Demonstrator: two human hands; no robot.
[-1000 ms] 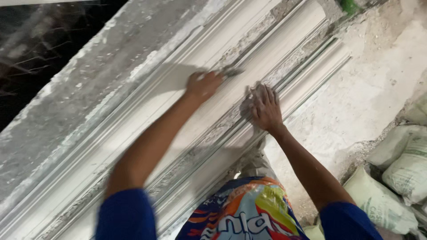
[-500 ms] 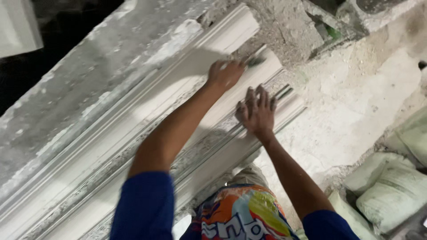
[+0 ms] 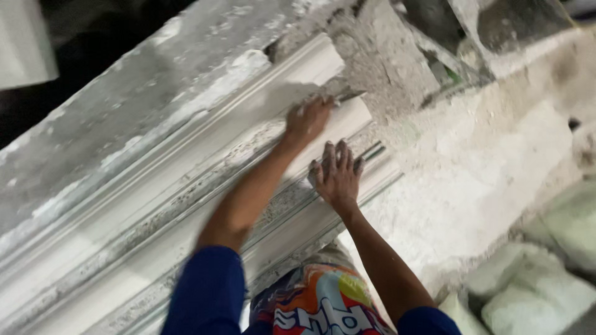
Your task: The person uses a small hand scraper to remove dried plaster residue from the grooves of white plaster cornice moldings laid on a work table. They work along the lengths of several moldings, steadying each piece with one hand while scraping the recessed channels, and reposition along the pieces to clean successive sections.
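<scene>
On the long white moulding lay both hands; the moulding ran slantwise from the lower left up to the upper middle, with ridges and grooves along it, and gritty grey bits sat in the grooves. Near its top end the left hand was closed tight around a small tool; only the thin grey tip of the tool stuck out past the fingers, and it touched the smooth white face of the moulding; the picture was too blurry to tell what kind of tool it was. Just below and a little to the right, the right hand pressed flat on a lower ridge, fingers spread wide and gripping nothing; the two hands were near each other but not touching. Both arms wore blue sleeves; between them showed bright shorts with orange, blue and yellow on them. Above the moulding sat a rough grey slab; past the top end was crumbly grey rubble. To the right spread a dusty pale floor; pale sacks lay at the lower right corner.
</scene>
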